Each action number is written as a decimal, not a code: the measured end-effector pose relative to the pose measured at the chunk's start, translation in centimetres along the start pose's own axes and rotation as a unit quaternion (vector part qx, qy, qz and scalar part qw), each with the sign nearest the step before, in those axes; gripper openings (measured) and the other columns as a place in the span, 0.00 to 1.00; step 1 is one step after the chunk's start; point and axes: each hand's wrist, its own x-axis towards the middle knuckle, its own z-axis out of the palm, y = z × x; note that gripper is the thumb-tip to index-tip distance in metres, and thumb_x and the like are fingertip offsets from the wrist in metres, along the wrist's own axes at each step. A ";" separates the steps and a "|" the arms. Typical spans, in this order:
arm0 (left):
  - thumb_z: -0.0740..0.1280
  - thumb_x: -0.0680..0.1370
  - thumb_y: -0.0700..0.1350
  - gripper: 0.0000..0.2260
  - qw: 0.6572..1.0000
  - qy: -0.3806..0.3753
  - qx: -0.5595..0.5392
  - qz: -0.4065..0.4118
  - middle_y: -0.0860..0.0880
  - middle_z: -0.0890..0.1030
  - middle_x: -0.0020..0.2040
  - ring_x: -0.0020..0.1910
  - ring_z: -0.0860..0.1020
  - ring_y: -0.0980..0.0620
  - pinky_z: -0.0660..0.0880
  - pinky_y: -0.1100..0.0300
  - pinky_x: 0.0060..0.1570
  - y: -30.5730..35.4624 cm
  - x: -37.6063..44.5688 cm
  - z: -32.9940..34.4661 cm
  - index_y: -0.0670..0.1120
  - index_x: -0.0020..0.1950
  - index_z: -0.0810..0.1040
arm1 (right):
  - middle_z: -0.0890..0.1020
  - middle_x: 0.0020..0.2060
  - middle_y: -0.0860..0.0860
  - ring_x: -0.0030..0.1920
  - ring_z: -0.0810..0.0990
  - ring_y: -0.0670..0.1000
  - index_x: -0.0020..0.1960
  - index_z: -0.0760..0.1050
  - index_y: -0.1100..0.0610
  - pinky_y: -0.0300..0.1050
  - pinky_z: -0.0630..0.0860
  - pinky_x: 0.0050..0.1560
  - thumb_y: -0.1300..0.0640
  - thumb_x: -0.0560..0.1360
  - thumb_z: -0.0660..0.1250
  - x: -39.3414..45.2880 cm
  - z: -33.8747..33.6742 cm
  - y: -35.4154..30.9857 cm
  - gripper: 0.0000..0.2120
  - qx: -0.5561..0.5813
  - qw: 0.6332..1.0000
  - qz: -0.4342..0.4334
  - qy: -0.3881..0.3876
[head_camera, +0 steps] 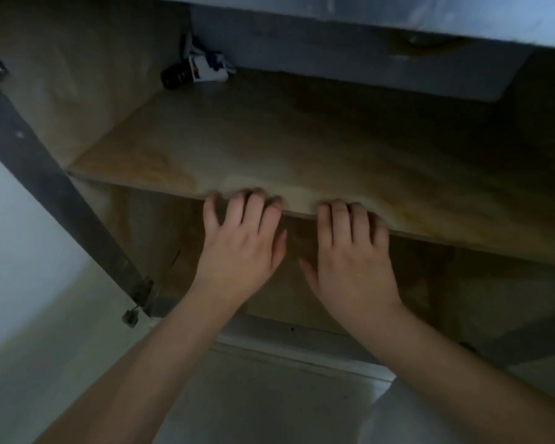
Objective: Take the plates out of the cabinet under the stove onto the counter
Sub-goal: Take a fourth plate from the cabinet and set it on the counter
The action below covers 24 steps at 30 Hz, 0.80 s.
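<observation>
- Both of the person's hands reach into a dim wooden cabinet (77, 100), resting near each other on the front edge of its shelf (302, 149).
- The left hand (241, 241) and right hand (353, 257) lie flat, fingers relaxed, grasping nothing.
- No plates are visible here; only a small dark and white object (194, 72) sits in the back corner.
- Plates would likely be heavy, stiff, slippery and breakable; best gripped under the rim, both hands supporting.

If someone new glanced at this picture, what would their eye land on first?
Two bare hands, the left hand and the right hand, with fingertips on the front edge of a wooden shelf in an open cabinet. Next, a small dark and white object in the shelf's back left corner. No plates show.
</observation>
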 end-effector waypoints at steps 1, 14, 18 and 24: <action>0.60 0.79 0.55 0.19 1.000 0.005 -0.002 -0.008 0.41 0.75 0.60 0.60 0.71 0.41 0.61 0.33 0.66 0.3 0.1 0.2 0.44 0.65 0.70 | 0.69 0.67 0.61 0.65 0.69 0.63 0.74 0.59 0.62 0.60 0.66 0.65 0.38 0.75 0.62 0.1 0.0 -0.1 0.37 0.001 1.000 0.003 0.001; 0.59 0.79 0.54 0.21 1.000 0.022 0.010 -0.016 0.41 0.72 0.63 0.64 0.69 0.40 0.58 0.32 0.68 0.6 -0.2 1.3 0.44 0.67 0.68 | 0.67 0.71 0.59 0.71 0.64 0.60 0.77 0.57 0.59 0.58 0.58 0.73 0.38 0.73 0.65 -0.4 1.5 1.8 0.41 0.101 0.993 -0.052 0.041; 0.59 0.77 0.52 0.31 0.999 -0.002 0.007 -0.038 0.41 0.63 0.75 0.77 0.58 0.43 0.52 0.34 0.72 1.4 -2.0 1.5 0.46 0.79 0.57 | 0.63 0.76 0.55 0.76 0.58 0.54 0.78 0.56 0.57 0.50 0.46 0.76 0.47 0.75 0.63 -2.1 2.6 3.1 0.35 0.171 0.978 -0.090 0.078; 0.57 0.79 0.48 0.29 0.995 0.095 -0.008 0.035 0.40 0.58 0.78 0.78 0.55 0.43 0.51 0.35 0.73 2.5 -4.2 3.2 0.46 0.80 0.57 | 0.75 0.68 0.52 0.68 0.71 0.53 0.72 0.68 0.55 0.52 0.64 0.70 0.48 0.77 0.59 -3.6 7.3 6.0 0.25 0.204 0.958 -0.185 0.078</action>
